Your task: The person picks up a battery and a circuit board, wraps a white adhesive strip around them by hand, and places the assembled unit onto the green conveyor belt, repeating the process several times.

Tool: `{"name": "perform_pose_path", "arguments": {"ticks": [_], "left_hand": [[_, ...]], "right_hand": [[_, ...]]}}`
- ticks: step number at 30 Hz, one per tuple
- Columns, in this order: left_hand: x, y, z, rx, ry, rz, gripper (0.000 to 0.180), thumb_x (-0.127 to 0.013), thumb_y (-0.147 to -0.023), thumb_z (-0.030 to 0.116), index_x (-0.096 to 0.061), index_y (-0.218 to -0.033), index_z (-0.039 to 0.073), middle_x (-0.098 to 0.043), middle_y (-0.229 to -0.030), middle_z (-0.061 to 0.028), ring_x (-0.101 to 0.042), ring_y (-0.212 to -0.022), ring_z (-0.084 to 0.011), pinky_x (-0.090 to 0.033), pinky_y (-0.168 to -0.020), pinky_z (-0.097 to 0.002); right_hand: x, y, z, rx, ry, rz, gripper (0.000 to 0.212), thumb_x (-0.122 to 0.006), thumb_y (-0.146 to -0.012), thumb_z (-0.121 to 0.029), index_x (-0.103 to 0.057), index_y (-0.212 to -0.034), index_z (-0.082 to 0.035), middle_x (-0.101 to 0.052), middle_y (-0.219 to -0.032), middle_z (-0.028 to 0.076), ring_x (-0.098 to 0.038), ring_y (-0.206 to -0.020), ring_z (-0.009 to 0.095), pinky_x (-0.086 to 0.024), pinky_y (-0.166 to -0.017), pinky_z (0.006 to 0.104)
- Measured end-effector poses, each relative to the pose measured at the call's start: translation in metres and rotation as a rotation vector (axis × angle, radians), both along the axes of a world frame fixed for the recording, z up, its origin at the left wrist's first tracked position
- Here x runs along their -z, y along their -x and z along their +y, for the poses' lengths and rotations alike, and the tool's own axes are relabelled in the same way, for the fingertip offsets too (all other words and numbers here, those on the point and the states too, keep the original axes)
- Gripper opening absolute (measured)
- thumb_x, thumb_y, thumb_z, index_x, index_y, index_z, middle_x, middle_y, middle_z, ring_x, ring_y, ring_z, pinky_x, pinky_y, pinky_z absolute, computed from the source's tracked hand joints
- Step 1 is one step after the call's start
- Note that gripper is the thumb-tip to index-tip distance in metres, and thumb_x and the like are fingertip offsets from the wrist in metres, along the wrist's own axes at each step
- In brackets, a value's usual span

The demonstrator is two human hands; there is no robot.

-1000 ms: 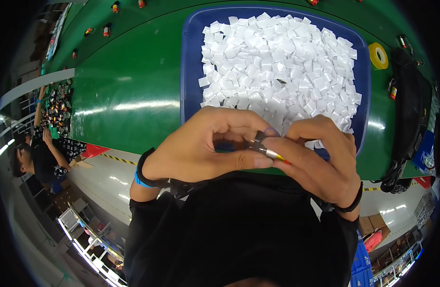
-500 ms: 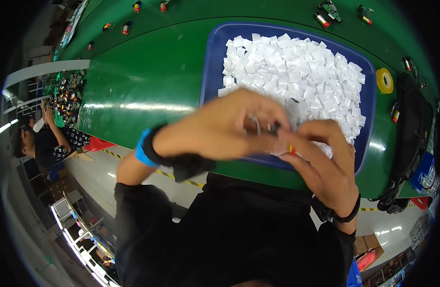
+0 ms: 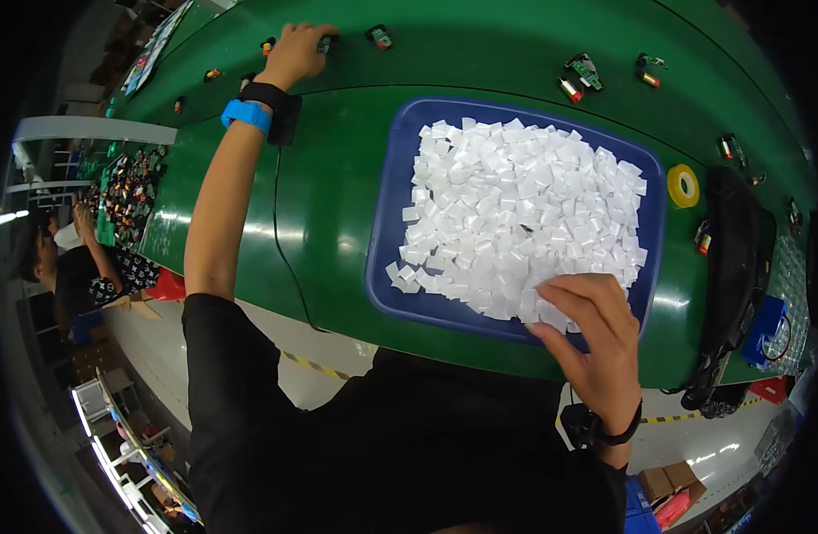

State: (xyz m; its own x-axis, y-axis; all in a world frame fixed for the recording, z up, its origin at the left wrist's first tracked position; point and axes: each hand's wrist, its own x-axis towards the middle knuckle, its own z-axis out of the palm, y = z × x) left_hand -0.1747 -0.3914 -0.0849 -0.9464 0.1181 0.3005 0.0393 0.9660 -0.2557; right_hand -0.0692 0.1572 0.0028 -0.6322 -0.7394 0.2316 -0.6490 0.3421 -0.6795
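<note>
My left hand point(image 3: 295, 55) is stretched out to the far left of the green table, its fingers closed around a small circuit board point(image 3: 327, 43). The fingers partly cover that board. At the near right side of a blue tray point(image 3: 384, 222), my right hand point(image 3: 598, 334) hovers low over a heap of small white square pieces point(image 3: 525, 205). Its thumb and fingers are bent and apart, with the tips close to the pieces. Whether they touch any of them, I cannot tell.
More small boards with red-and-gold cylinders point(image 3: 571, 89) lie scattered along the far strip. A yellow tape roll point(image 3: 683, 185) and a black bag point(image 3: 738, 258) are right of the tray. A cable point(image 3: 280, 240) runs down from my left wrist. Another person point(image 3: 93, 254) works at the left.
My hands were together over the tray around a small part with red and yellow on it. The left has swung away to the far left; the right has come down toward the white pieces.
</note>
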Motion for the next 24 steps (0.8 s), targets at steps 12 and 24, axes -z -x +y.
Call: {"name": "perform_pose_path", "arguments": {"ticks": [12, 24], "left_hand": [[-0.063, -0.064, 0.096, -0.185, -1.371, -0.179, 0.034, -0.063, -0.097, 0.019, -0.059, -0.125, 0.0, -0.073, -0.105, -0.0131, -0.071, -0.09, -0.0192, -0.06, -0.08, -0.0303], [-0.09, -0.19, 0.342, -0.108, -2.078, -0.024, 0.031, -0.063, -0.097, 0.005, -0.059, -0.125, -0.006, -0.073, -0.1, -0.0073, -0.064, -0.093, -0.0064, -0.05, -0.081, -0.0224]], "right_hand": [[0.006, -0.014, -0.035, -0.076, 0.201, -0.171, 0.025, -0.08, -0.077, -0.007, -0.069, -0.099, -0.001, -0.069, -0.097, 0.008, -0.067, -0.082, 0.026, -0.053, -0.066, 0.0323], [0.018, -0.03, -0.054, 0.231, 0.524, -0.968, 0.016, -0.06, -0.097, -0.003, -0.061, -0.112, 0.003, -0.071, -0.095, 0.016, -0.069, -0.079, 0.018, -0.056, -0.065, 0.0278]]}}
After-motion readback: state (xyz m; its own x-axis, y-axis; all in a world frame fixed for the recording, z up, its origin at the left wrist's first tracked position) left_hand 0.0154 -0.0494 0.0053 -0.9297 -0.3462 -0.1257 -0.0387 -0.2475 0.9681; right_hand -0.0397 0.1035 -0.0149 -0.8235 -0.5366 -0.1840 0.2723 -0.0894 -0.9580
